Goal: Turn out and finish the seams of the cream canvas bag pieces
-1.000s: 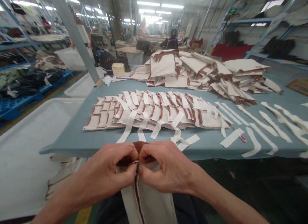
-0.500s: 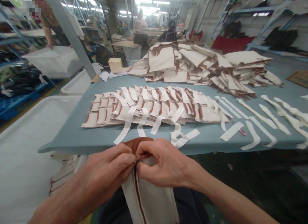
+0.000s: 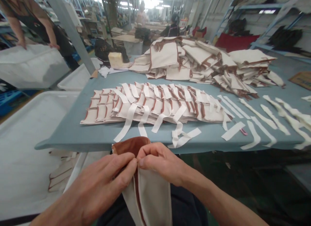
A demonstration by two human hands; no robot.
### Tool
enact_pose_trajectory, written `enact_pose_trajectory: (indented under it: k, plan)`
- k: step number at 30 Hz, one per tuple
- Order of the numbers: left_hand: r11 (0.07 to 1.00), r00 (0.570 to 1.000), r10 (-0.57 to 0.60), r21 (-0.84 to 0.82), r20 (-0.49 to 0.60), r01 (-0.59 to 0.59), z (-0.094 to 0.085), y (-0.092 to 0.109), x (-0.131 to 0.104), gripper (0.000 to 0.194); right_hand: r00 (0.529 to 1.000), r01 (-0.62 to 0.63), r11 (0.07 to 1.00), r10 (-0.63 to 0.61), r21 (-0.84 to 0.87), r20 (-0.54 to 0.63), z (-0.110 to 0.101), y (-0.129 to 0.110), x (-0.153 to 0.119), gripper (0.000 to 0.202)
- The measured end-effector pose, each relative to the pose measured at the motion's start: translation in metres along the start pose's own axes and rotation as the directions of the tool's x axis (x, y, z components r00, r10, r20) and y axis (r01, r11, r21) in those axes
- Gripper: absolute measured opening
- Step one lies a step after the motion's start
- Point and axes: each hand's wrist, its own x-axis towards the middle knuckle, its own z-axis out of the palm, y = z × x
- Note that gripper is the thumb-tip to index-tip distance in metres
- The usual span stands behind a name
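A cream fabric piece with brown trim (image 3: 155,195) hangs from my fingers over my lap, in front of the table edge. A dark brown seam runs down its middle, and a brown flap shows above my hands. My left hand (image 3: 109,175) pinches the top of the seam from the left. From the right, my right hand (image 3: 161,163) pinches the same spot, its thumb and fingertips pressed together. The two sets of fingertips meet, hiding whatever lies between them. Just beyond, white strips (image 3: 129,120) overhang a row of overlapping cream pieces (image 3: 104,111).
On the blue-grey table (image 3: 73,132) a large heap of cream pieces (image 3: 165,56) lies at the back. Loose white strips (image 3: 255,135) lie at the right. A white bin (image 3: 29,135) stands left. Further left, a person holds another white bin (image 3: 31,64) by its rim.
My right thumb has come up onto the seam top, and my left fingers have straightened somewhat. More of the brown flap shows. The person at the left has moved further into view with the bin.
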Motion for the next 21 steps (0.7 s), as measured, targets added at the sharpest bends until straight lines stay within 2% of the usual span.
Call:
enact_pose_trajectory:
  k: [4,7,9,11,14,16,19,21]
  plan:
    - [0.996,0.985,-0.071,-0.065,-0.159,0.061,0.005,0.010,0.006,0.051,0.998,0.004,0.997,-0.009,-0.077,-0.059,0.000,0.004,-0.005,0.011]
    - [0.970,0.966,-0.189,-0.185,-0.176,0.156,0.002,0.016,0.014,0.032,0.976,0.140,0.954,-0.179,-0.266,-0.126,0.001,0.005,-0.011,0.005]
    - [0.934,0.950,-0.296,-0.239,-0.103,0.265,-0.002,0.016,0.018,0.022,0.924,0.255,0.858,-0.353,-0.445,-0.150,0.002,0.005,-0.015,0.005]
    - [0.887,0.930,-0.367,-0.289,0.030,0.359,-0.006,0.014,0.022,0.022,0.854,0.331,0.723,-0.503,-0.607,-0.134,0.002,0.005,-0.018,0.007]
    - [0.838,0.916,-0.342,-0.372,0.211,0.399,-0.011,0.009,0.031,0.038,0.770,0.375,0.532,-0.635,-0.759,-0.064,0.002,0.004,-0.023,0.010]
    - [0.831,0.921,-0.303,-0.405,0.246,0.381,-0.013,0.007,0.037,0.041,0.727,0.390,0.422,-0.687,-0.819,-0.008,0.001,0.004,-0.026,0.012]
    - [0.850,0.932,-0.259,-0.399,0.253,0.344,-0.015,0.005,0.040,0.032,0.708,0.401,0.352,-0.704,-0.846,0.043,0.000,0.003,-0.031,0.013]
    - [0.878,0.945,-0.206,-0.378,0.255,0.293,-0.015,0.005,0.039,0.029,0.740,0.403,0.395,-0.671,-0.826,0.040,-0.001,0.000,-0.035,0.012]
